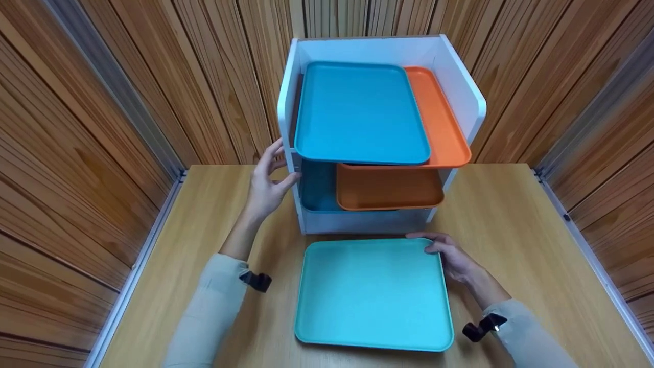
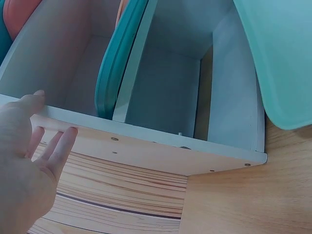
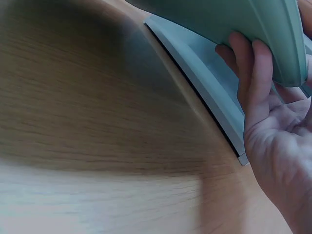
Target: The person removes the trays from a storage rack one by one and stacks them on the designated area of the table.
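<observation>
My left hand (image 1: 268, 184) grips the left side panel of a white shelf (image 1: 467, 102). In the left wrist view its thumb lies over the panel's front edge, and the fingers (image 2: 61, 146) are against the outer face. A light turquoise tray (image 1: 375, 296) is held in front of the shelf by my right hand (image 1: 454, 258), at the tray's far right corner. The thumb is on top of the rim. Seen from the right wrist, the other fingers (image 3: 261, 63) support the tray's underside, above the table.
On the shelf's top level, a blue tray (image 1: 360, 112) overlaps an orange tray (image 1: 442, 122). The level below has an orange-brown tray (image 1: 391, 189) over a dark teal tray (image 1: 318, 184). Wood-panelled walls (image 1: 66, 102) enclose the wooden table (image 1: 526, 245) behind and at both sides.
</observation>
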